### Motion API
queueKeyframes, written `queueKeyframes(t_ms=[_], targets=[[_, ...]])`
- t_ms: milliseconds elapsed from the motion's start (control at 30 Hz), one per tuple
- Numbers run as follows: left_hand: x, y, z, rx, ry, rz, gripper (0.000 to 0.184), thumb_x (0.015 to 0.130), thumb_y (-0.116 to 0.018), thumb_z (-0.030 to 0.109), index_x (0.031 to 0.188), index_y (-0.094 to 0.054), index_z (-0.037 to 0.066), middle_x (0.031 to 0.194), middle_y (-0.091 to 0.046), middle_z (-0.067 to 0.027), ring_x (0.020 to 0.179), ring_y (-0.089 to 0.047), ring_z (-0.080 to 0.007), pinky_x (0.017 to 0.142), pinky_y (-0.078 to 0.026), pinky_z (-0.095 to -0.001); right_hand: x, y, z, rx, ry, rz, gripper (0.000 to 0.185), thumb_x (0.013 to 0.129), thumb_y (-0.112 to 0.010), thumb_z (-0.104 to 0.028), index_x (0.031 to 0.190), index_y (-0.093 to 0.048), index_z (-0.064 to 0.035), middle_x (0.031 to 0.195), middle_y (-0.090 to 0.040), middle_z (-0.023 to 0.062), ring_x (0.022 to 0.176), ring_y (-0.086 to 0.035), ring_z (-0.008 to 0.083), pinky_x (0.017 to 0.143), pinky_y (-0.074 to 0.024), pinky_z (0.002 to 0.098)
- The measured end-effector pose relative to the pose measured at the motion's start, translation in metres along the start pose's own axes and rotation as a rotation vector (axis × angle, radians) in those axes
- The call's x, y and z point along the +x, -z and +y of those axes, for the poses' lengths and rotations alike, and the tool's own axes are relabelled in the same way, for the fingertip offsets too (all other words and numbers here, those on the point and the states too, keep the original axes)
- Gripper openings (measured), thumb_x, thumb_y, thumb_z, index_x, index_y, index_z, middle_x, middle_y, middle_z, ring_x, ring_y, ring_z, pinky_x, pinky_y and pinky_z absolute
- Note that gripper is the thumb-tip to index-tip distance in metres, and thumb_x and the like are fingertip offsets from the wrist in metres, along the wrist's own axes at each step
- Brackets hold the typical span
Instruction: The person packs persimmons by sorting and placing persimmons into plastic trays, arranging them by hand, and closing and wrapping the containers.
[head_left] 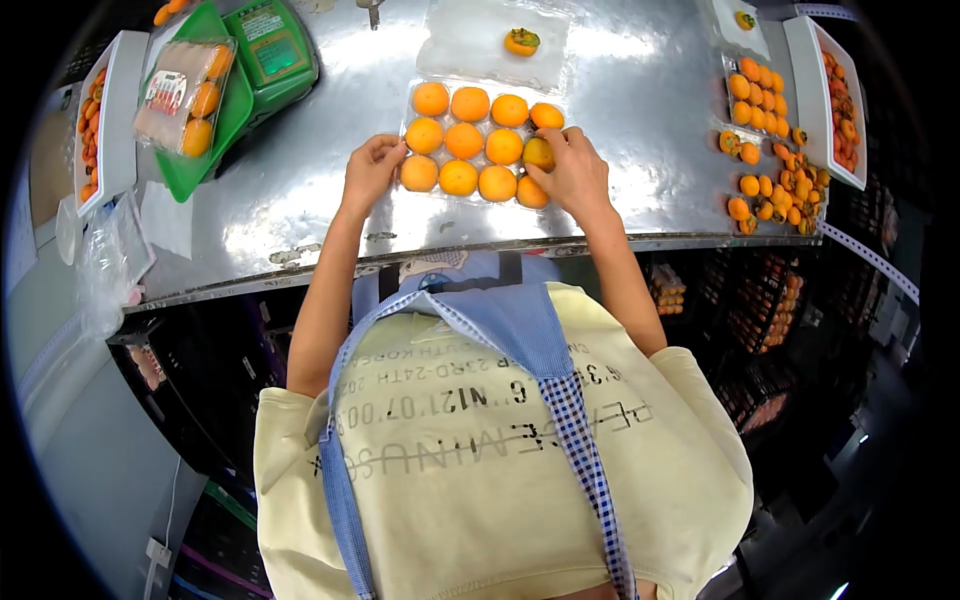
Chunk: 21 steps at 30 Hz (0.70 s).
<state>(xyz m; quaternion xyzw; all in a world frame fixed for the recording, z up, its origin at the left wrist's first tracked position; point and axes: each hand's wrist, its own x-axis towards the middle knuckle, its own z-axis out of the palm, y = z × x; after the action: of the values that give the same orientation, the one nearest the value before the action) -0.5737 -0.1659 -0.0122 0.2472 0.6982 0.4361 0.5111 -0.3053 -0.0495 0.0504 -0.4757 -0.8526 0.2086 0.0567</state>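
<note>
On the metal table a clear plastic tray (pixel 483 123) holds several orange persimmons (pixel 463 141) in three rows. My right hand (pixel 575 172) grips a greener persimmon (pixel 539 154) at the right end of the middle row, fingers curled around its right side. At the tray's left edge, my left hand (pixel 374 170) has its thumb and fingertips pressed together; what lies between them is too small to make out. Behind the tray, a single persimmon with a green calyx (pixel 521 42) rests on another clear tray (pixel 450 50).
A green scale (pixel 268 50) stands at the left, with a packed persimmon box (pixel 184 97) on its green pan. White crates of fruit (pixel 124 110) (pixel 808 60) flank the table. Loose persimmons (pixel 785 200) and a filled tray (pixel 757 95) lie at the right.
</note>
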Motion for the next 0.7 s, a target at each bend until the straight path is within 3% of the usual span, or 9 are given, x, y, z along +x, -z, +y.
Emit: queueKeyframes(t_ms=[167,233,333,400,467,500,600,633,700], targets=[[-0.030,-0.012,-0.013,-0.046,0.057,0.052,0.018,0.089,-0.058,0.016,0.100,-0.059,0.001,0.070,-0.058,-0.0001,0.053,-0.048,-0.0051,0.047,-0.038,-0.0191,-0.003,0.002,0.009,0.094,0.039,-0.079,0.044,0.065,-0.071,-0.022,0.104,-0.056,-0.0085,0.097,-0.055,0.0120,0.094,-0.052,0.0302,0.077,-0.0468,0.0392],[-0.039,-0.011,-0.016,-0.025,0.029,0.041,0.020,0.088,-0.058,0.016,0.101,-0.059,0.001,0.075,-0.060,-0.0025,0.058,-0.051,-0.0067,0.051,-0.040,-0.0198,-0.009,-0.013,0.011,0.179,0.093,-0.052,0.047,0.063,-0.072,-0.023,0.105,-0.055,-0.0081,0.097,-0.055,0.0133,0.095,-0.052,0.0317,0.078,-0.0460,0.0401],[-0.021,-0.005,-0.053,0.018,-0.119,0.081,0.022,0.087,-0.059,0.015,0.103,-0.059,0.000,0.090,-0.064,-0.0077,0.080,-0.060,-0.0127,0.066,-0.048,-0.0244,-0.009,-0.021,0.030,0.254,0.136,0.041,0.053,0.059,-0.073,-0.023,0.106,-0.054,-0.0075,0.098,-0.054,0.0160,0.094,-0.050,0.0350,0.081,-0.0449,0.0419],[-0.027,-0.006,-0.041,0.013,-0.005,0.091,0.025,0.088,-0.059,0.017,0.106,-0.058,0.000,0.091,-0.064,-0.0077,0.079,-0.060,-0.0124,0.067,-0.049,-0.0239,-0.012,-0.023,0.040,0.366,0.094,0.115,0.054,0.064,-0.073,-0.024,0.111,-0.052,-0.0062,0.101,-0.054,0.0144,0.094,-0.053,0.0307,0.081,-0.0455,0.0398],[-0.028,-0.003,-0.046,-0.001,-0.048,0.096,0.028,0.089,-0.059,0.019,0.109,-0.057,0.000,0.093,-0.063,-0.0079,0.080,-0.060,-0.0125,0.068,-0.049,-0.0245,-0.020,-0.004,0.046,0.951,-0.178,0.057,0.052,0.070,-0.071,-0.025,0.114,-0.052,-0.0063,0.101,-0.056,0.0108,0.093,-0.055,0.0245,0.081,-0.0461,0.0366],[-0.030,-0.003,-0.045,-0.012,-0.029,0.090,0.029,0.089,-0.059,0.019,0.110,-0.056,-0.001,0.094,-0.063,-0.0080,0.081,-0.060,-0.0128,0.070,-0.049,-0.0253,-0.022,-0.003,0.058,1.121,-0.180,0.107,0.049,0.076,-0.064,-0.029,0.117,-0.051,-0.0057,0.101,-0.056,0.0095,0.088,-0.056,0.0197,0.080,-0.0467,0.0341],[-0.033,-0.005,-0.040,-0.015,-0.021,0.110,0.028,0.090,-0.058,0.017,0.111,-0.055,-0.001,0.098,-0.063,-0.0087,0.087,-0.060,-0.0139,0.075,-0.048,-0.0262,-0.027,0.010,0.105,2.127,-0.338,0.260,0.043,0.082,-0.055,-0.029,0.116,-0.051,-0.0032,0.099,-0.057,0.0112,0.088,-0.055,0.0213,0.081,-0.0473,0.0370],[-0.032,-0.003,-0.041,-0.008,-0.020,0.103,0.028,0.090,-0.058,0.017,0.111,-0.055,-0.001,0.098,-0.063,-0.0087,0.088,-0.060,-0.0143,0.076,-0.048,-0.0264,-0.029,0.027,0.122,2.319,-0.313,0.334,0.041,0.085,-0.049,-0.030,0.115,-0.051,-0.0019,0.098,-0.057,0.0121,0.087,-0.056,0.0231,0.080,-0.0481,0.0395],[-0.032,-0.001,-0.040,-0.004,-0.014,0.087,0.029,0.090,-0.057,0.017,0.112,-0.055,-0.001,0.099,-0.062,-0.0087,0.089,-0.060,-0.0151,0.077,-0.049,-0.0269,-0.035,0.058,0.159,2.253,-0.334,0.528,0.038,0.090,-0.044,-0.031,0.114,-0.050,-0.0023,0.100,-0.055,0.0124,0.085,-0.056,0.0255,0.076,-0.0493,0.0368]])
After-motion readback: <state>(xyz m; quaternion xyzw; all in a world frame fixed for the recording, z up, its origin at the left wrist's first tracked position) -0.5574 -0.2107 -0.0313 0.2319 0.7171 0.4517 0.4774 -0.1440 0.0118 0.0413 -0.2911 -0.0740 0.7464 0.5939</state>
